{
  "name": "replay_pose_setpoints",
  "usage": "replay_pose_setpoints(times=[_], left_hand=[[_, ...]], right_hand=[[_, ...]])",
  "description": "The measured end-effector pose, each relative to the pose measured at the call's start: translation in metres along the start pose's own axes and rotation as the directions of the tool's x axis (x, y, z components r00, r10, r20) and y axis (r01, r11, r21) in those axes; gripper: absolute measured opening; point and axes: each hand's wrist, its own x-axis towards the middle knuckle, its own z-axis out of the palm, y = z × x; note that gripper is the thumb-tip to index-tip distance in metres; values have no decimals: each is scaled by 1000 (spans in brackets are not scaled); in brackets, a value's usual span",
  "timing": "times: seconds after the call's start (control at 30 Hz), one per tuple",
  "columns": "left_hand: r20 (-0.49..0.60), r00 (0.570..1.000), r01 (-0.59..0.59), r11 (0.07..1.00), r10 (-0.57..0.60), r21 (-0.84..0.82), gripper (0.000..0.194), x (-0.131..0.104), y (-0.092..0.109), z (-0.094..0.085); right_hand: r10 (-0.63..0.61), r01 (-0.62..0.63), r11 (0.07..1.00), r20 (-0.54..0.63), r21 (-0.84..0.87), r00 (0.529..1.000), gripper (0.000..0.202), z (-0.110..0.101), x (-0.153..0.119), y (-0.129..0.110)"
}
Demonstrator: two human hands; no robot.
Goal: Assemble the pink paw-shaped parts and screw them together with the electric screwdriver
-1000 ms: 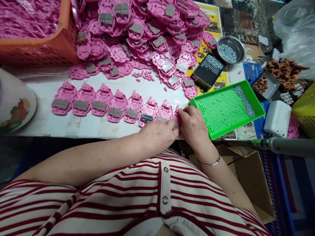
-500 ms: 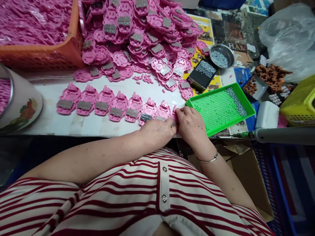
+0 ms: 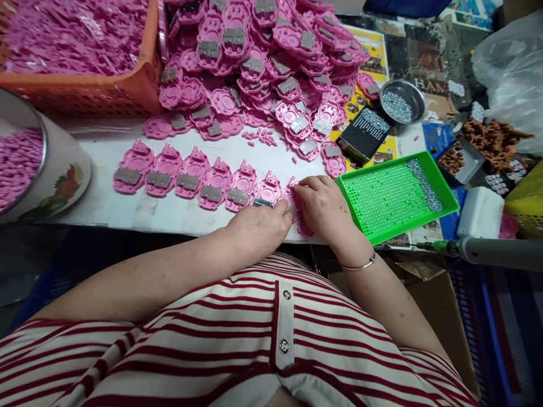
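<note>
Pink plastic casings (image 3: 185, 177) with grey metal plates lie in a row on the white tabletop. Near the row's right end, my left hand (image 3: 261, 229) has its thumb and fingers closed at the lower edge of one casing (image 3: 290, 195). My right hand (image 3: 324, 206) is on the same casing's upper right side, its fingertips pinched together; whatever is between them is hidden. Partly under that hand, another pink casing (image 3: 304, 227) shows. Small pink plastic pieces (image 3: 261, 136) are scattered behind the row.
A large heap of pink casings (image 3: 254, 65) rises behind. An orange basket (image 3: 85, 90) and a pot (image 3: 63, 169) of pink parts stand left. A green perforated tray (image 3: 399, 198), black screw tray (image 3: 365, 135), metal bowl (image 3: 403, 102) and electric screwdriver (image 3: 487, 250) are right.
Both hands have moved slightly left along the row, from the end casing to the one beside it. The end casing now shows below my right hand. The view has shifted a little.
</note>
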Motion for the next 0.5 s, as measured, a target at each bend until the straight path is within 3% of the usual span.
replay_pose_setpoints(times=[0.2, 0.3, 0.4, 0.5], left_hand=[[-28, 1000, -13, 999, 11, -50, 43, 1, -3, 4], [-176, 984, -39, 981, 5, -191, 44, 1, -11, 7], [-443, 889, -87, 906, -116, -413, 46, 5, -36, 5], [-613, 724, -49, 863, -316, -503, 41, 9, -87, -9]], right_hand=[[32, -31, 995, 13, -91, 999, 30, 1, -4, -3], [26, -31, 997, -72, -77, 997, 30, 4, -7, 1], [-16, -5, 998, -302, -69, 953, 37, 0, -14, 6], [-29, 6, 999, -492, -48, 870, 38, -13, -36, 11]])
